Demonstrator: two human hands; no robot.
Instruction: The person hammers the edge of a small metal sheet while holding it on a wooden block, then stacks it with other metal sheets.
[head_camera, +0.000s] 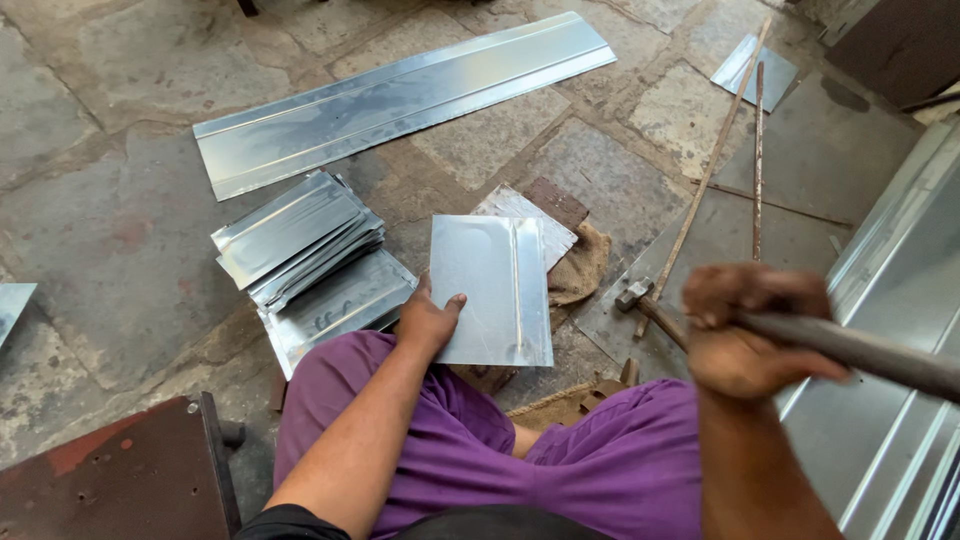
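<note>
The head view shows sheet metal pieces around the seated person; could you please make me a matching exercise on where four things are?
Things:
1. long metal strip
2. stack of metal sheets
3. small metal sheet
4. dark rod

Places:
A. gripped in the right hand
B. under the left hand, by the knee
C. farthest away, across the stone floor
D. left of the held sheet

Pairs: 1-C, 2-D, 3-B, 4-A

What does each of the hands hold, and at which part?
The left hand presses on the lower left edge of a flat metal sheet. The right hand is closed around a dark handle, near its end; its head is out of view.
</note>
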